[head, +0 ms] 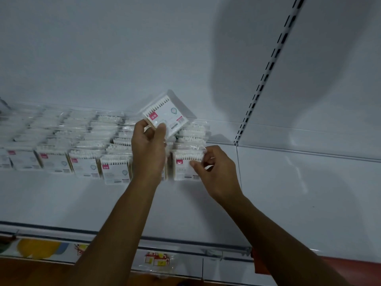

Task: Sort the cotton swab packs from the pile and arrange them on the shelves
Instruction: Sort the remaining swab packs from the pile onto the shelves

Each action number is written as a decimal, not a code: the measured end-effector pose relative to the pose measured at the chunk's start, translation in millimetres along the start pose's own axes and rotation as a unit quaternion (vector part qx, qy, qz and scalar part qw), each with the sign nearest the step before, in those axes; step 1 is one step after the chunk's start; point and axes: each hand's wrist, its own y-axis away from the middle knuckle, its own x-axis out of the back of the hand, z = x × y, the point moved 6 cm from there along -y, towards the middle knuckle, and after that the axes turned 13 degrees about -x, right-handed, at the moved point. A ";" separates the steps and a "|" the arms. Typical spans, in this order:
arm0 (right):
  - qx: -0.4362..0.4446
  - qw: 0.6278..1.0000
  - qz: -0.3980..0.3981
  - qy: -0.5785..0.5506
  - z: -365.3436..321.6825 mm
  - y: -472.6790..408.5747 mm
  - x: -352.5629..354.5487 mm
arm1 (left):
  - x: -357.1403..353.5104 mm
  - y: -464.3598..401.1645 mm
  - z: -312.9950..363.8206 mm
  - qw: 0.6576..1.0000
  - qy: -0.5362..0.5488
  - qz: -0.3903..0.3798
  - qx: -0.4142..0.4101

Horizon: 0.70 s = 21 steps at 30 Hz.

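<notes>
The left hand (148, 145) pinches a tilted cotton swab pack (167, 114) by its lower corner, raised above the rows of packs (61, 145). The right hand (214, 170) grips the upright front pack (186, 166) at the rows' right end. Bare white shelf (288, 193) lies open rightward and in front. Both forearms reach up from below.

I hold one clear cotton swab pack (166, 114) tilted above the upright packs (86, 149) rowed on the shelf (82, 199).
</notes>
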 end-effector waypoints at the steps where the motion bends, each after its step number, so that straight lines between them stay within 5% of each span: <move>1: -0.013 1.000 0.007 0.010 5.5 -1.1 -2.1 | 3.5 0.0 1.4 1.000 -0.009 -0.001 -0.005; 9: -0.052 0.993 0.032 0.104 15.0 -9.7 -14.7 | 20.3 8.3 8.9 0.997 -0.031 -0.062 -0.024; 16: 0.022 0.995 0.086 -0.036 3.6 8.8 3.5 | 23.0 14.2 9.5 0.988 -0.058 -0.146 -0.006; 21: 0.059 0.995 0.022 -0.072 -10.3 19.9 2.6 | 15.4 25.1 6.8 0.962 -0.132 -0.238 -0.035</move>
